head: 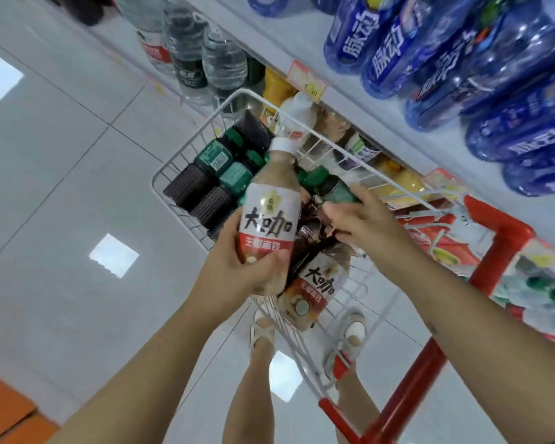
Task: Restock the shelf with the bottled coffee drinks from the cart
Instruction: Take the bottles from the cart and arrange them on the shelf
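Head view, looking down into a wire shopping cart with a red handle frame, parked alongside a drinks shelf. The left hand is raised above the near end of the cart, fingers wrapped around the lower half of a bottled coffee drink, which is nearly upright with its white cap pointing away. The right hand reaches down into the middle of the cart, fingers bent among the bottles; whether they grip anything cannot be told. A second coffee bottle lies inside the cart, below the right hand. Green-capped bottles and dark packs fill the far end of the cart. Beyond the cart's right side, blue bottles line the shelf. Sandalled feet show through the cart's wire floor.
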`<state>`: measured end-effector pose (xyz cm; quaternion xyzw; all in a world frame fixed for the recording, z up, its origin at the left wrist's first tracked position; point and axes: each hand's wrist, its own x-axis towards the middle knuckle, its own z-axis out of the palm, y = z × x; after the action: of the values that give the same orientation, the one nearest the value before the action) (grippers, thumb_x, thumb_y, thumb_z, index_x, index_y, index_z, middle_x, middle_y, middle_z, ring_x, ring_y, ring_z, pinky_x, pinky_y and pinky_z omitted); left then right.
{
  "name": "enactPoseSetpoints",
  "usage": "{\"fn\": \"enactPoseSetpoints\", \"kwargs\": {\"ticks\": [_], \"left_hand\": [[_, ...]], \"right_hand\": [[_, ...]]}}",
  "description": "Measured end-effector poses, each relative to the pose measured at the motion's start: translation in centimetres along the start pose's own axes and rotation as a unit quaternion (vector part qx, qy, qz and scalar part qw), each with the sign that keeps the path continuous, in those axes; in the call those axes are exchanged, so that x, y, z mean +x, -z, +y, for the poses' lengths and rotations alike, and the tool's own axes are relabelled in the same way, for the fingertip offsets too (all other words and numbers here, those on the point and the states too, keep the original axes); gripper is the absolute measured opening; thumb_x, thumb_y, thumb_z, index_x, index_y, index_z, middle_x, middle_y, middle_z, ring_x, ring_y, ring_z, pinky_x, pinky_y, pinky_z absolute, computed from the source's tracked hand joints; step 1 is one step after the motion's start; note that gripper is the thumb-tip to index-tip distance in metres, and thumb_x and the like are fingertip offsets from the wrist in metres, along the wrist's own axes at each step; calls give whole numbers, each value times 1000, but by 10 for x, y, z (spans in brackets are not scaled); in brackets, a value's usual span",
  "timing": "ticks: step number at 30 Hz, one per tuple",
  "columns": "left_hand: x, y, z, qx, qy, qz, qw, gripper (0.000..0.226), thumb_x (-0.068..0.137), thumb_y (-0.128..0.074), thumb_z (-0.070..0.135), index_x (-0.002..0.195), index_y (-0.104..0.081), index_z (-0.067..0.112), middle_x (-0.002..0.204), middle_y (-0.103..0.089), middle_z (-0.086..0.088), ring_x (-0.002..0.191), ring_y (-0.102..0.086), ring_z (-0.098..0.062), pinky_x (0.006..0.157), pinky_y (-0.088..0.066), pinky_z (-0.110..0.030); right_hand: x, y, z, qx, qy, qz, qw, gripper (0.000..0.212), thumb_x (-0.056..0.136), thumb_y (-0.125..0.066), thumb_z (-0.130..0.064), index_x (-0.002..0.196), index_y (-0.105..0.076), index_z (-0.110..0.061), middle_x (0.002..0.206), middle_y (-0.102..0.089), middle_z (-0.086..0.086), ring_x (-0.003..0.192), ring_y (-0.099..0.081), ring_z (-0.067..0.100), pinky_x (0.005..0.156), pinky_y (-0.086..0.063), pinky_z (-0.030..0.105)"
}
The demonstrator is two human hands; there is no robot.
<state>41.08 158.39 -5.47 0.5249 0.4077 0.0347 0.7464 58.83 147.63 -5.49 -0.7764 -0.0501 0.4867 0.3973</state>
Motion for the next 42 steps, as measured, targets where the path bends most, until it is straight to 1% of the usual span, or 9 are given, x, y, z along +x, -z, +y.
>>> {"fn": "enactPoseSetpoints", "kwargs": {"ticks": [4,7,9,14,19,24,33,37,42], "left_hand": [[0,7,-3,5,8,77,997,64,65,-80,28,119,-47,36,93,-70,15,84,-68,-3,60,-52,-15],[2,12,-8,16,11,86,996,66,67,-78,30,125,-47,29,101,-68,9,87,-68,-6,61,-52,-14],[2,12,-10,17,15,81,996,69,67,-80,29,128,-46,26,102,-68,7,87,-68,-7,62,-52,-15],[1,13,-12,23,10,68,997,61,68,-78,24,121,-49,31,95,-69,12,84,-68,-4,61,-51,-13],[-6,20,-15,40,2,70,997,67,67,-74,29,127,-46,34,101,-68,15,90,-67,-4,64,-51,-13],[-6,28,-16,52,-7,87,995,69,67,-74,32,129,-45,34,102,-67,16,91,-66,-1,64,-50,-10],[-6,30,-13,57,-5,103,993,59,67,-76,34,114,-44,48,99,-65,23,90,-64,3,62,-49,-8],[-12,32,-19,57,-15,111,992,69,68,-75,32,130,-44,34,107,-66,12,94,-65,-3,67,-51,-12],[-28,2,20,69,-72,113,989,79,70,-81,27,137,-40,29,111,-64,14,96,-63,2,73,-52,-13]], "right_hand": [[10,4,41,-72,-173,19,982,92,80,-70,-41,149,-15,-14,148,-33,9,126,-44,26,100,-43,40],[16,-13,51,-161,-208,-6,965,96,83,-69,-35,147,-6,0,121,-48,12,83,-51,14,55,-39,20],[20,-22,55,-203,-187,3,961,98,83,-70,-28,146,-1,2,117,-51,12,72,-48,9,46,-33,17],[11,-39,74,-215,-7,109,970,102,71,-81,-20,149,-14,-18,142,-42,4,124,-48,20,88,-38,23],[10,-43,70,-170,74,62,981,102,67,-84,-18,146,-21,-32,128,-51,-3,114,-54,13,79,-45,17],[14,-59,66,-256,103,-20,961,93,75,-77,-28,147,-20,-25,143,-42,1,129,-43,20,98,-46,36],[5,-69,90,-403,49,-5,914,79,68,-79,-39,130,-35,-21,123,-51,3,105,-54,22,73,-48,30],[6,-58,79,-264,29,9,964,69,63,-84,-33,119,-44,-24,101,-62,0,84,-62,16,64,-53,30],[-22,-25,28,-127,55,80,987,76,60,-86,-30,125,-48,-22,109,-62,-4,90,-62,10,70,-49,23]]}}
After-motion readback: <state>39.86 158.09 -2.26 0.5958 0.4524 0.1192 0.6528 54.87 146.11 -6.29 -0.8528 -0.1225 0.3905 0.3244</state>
